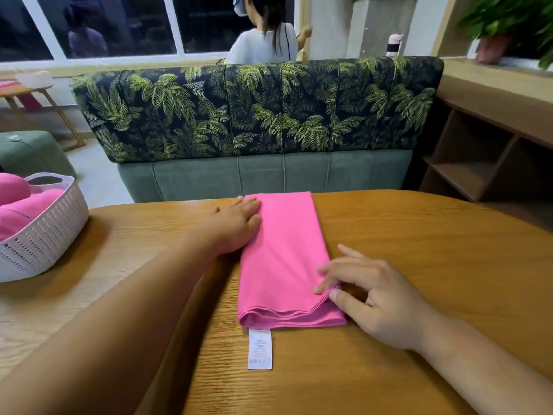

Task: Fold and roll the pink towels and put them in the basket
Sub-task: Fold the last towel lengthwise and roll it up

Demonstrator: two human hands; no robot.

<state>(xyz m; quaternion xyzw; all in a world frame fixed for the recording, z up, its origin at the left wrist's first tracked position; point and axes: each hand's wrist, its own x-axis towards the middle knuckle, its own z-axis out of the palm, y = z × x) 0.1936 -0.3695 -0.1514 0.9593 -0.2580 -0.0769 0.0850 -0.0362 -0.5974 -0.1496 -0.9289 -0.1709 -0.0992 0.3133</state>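
A pink towel (284,253) lies folded into a long narrow strip on the wooden table (419,250), running away from me, with a white care label (259,348) sticking out at its near end. My left hand (236,226) rests flat on the strip's far left edge, fingers straight. At the near right corner my right hand (368,298) pinches the top layer's edge between thumb and fingers. A white woven basket (45,235) stands at the table's left edge with rolled pink towels (21,205) inside.
Beyond the table's far edge is a sofa back (257,109) with a palm-leaf print. A person (263,40) sits behind it, facing away. Wooden shelving (484,157) is at the right. A green pouf (30,154) sits at the left.
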